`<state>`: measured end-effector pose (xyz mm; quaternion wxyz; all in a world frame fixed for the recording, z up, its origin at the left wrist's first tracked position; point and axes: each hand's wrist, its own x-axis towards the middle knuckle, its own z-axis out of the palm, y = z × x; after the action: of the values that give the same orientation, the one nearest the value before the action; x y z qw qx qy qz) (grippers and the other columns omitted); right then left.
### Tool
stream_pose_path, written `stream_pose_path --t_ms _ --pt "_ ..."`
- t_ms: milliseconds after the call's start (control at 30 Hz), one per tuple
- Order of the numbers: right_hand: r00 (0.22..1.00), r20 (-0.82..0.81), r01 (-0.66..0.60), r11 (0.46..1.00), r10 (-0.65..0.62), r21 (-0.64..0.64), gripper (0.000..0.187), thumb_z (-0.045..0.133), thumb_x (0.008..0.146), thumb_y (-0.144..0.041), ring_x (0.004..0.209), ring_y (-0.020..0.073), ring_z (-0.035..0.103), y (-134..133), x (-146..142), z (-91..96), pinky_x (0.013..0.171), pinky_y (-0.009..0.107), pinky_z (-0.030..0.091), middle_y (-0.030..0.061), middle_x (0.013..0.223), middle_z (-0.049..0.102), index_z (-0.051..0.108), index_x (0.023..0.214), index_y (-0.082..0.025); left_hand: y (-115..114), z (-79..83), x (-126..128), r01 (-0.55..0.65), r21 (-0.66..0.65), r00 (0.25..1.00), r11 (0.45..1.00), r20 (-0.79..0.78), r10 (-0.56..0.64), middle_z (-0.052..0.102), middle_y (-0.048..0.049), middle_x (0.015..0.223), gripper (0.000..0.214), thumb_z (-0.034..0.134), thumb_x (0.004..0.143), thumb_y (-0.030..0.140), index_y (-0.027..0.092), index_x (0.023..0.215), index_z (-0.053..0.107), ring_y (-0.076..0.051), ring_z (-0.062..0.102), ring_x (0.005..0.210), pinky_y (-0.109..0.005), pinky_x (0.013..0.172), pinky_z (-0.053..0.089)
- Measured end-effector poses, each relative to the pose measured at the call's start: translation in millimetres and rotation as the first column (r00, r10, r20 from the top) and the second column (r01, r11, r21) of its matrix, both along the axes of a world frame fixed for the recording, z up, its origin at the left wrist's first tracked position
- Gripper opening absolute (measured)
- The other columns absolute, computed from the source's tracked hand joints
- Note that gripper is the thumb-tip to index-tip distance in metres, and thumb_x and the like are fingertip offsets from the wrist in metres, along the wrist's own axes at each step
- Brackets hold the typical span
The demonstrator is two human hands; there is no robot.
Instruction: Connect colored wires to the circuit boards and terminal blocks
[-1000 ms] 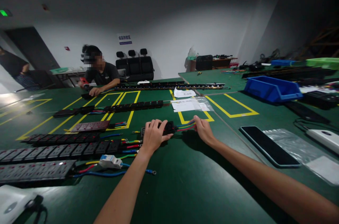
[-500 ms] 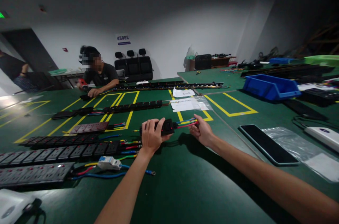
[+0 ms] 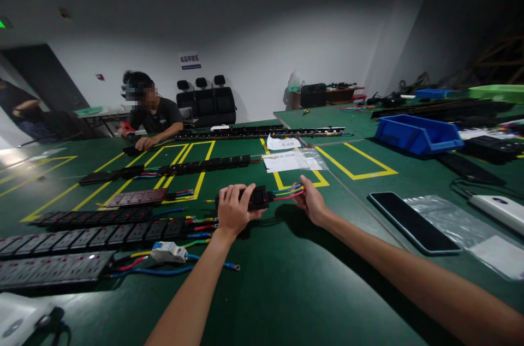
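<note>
My left hand (image 3: 234,207) is wrapped round a small black socket module (image 3: 259,197), held just above the green table (image 3: 278,291). Blue, yellow and red wires (image 3: 286,192) run out of its right end. The wires' far ends are pinched between the thumb and fingers of my right hand (image 3: 310,201), which hides their tips. A short yellow wire end (image 3: 209,201) sticks out on the module's left side. Left of my hands lie several black socket strips (image 3: 94,238) with coloured leads, and a white circuit breaker (image 3: 169,251) sits among the leads.
A phone (image 3: 413,223) and a clear plastic bag (image 3: 446,220) lie on the right, with a blue bin (image 3: 420,134) behind them. Paper labels (image 3: 286,161) lie beyond my hands. Across the table a co-worker (image 3: 153,111) holds a red tool (image 3: 127,130).
Both hands keep their holds on the module and wires. My right hand's fingers have shifted slightly at the wire ends. Otherwise the table looks the same.
</note>
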<state>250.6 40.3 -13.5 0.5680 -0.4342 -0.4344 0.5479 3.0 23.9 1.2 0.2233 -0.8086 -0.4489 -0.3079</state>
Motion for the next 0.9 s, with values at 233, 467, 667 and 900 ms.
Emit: stream_pose_path --t_ms 233,467,667,900 --pt "0.934 0.286 0.139 0.957 -0.212 0.256 0.066 0.040 0.087 -0.077 0.044 0.0118 0.036 -4 8 0.9 0.043 0.025 0.025 -0.0033 0.048 0.040 0.067 0.072 -0.018 1 1.3 2 -0.027 -0.077 0.999 0.997 -0.025 0.026 0.063 -0.0129 0.108 0.061 0.057 0.089 0.064 0.018 0.128 0.062 -0.029 0.056 0.101 -0.043 0.088 0.039" --pt "0.868 0.381 0.175 0.914 -0.319 0.367 0.065 0.040 0.089 -0.072 0.048 0.0140 0.040 -7 9 0.6 0.047 0.027 0.030 -0.0016 0.051 0.042 0.072 0.075 -0.016 1 2.4 3 -0.058 -0.134 0.996 0.989 -0.069 0.049 0.062 -0.0115 0.108 0.060 0.052 0.091 0.065 0.019 0.130 0.060 -0.028 0.055 0.099 -0.041 0.085 0.039" --pt "0.784 0.512 0.120 0.895 -0.351 0.429 0.067 0.030 0.096 -0.065 0.049 0.0167 0.047 -6 10 -6.2 0.050 0.028 0.035 0.0007 0.050 0.048 0.075 0.081 -0.017 1 3.7 4 -0.087 -0.158 0.990 0.984 -0.126 0.067 0.062 -0.0113 0.107 0.062 0.049 0.092 0.068 0.019 0.128 0.060 -0.028 0.054 0.097 -0.041 0.083 0.039" --pt "0.518 0.757 -0.023 0.878 -0.398 0.478 0.058 0.025 0.102 -0.048 0.073 0.0212 0.067 -6 11 -10.2 0.069 0.029 0.044 0.0058 0.076 0.073 0.077 0.090 -0.023 0 3.7 7 -0.095 -0.207 0.984 0.974 -0.166 0.061 0.062 -0.0103 0.106 0.057 0.056 0.090 0.065 0.021 0.126 0.061 -0.028 0.054 0.098 -0.040 0.082 0.038"
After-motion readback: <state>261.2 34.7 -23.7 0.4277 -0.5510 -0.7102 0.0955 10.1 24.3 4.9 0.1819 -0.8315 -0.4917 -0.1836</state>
